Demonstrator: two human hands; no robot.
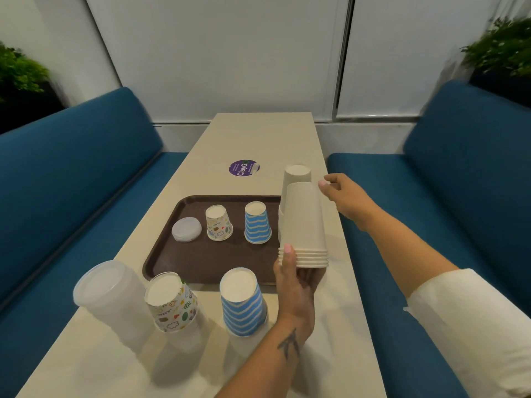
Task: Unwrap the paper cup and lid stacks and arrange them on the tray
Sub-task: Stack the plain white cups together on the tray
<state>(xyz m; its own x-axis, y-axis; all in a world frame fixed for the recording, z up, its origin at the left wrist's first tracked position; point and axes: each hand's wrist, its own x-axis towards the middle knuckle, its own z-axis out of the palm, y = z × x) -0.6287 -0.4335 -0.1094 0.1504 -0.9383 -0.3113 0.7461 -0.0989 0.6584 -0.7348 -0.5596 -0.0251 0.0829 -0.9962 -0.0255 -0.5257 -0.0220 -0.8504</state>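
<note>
Your left hand grips the rim end of an upside-down stack of plain white paper cups, held right of centre, over the right edge of the brown tray. Your right hand hovers just beside the stack's top, fingers loosely curled, holding nothing.

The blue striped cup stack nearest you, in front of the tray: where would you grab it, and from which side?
Grip the blue striped cup stack around its side wall, about halfway up, coming from the right or from above. It stands mouth-down and tapers upward, so the narrower upper part probably suits curled fingers. The patterned cup stack stands close on its left, leaving less room there.
</note>
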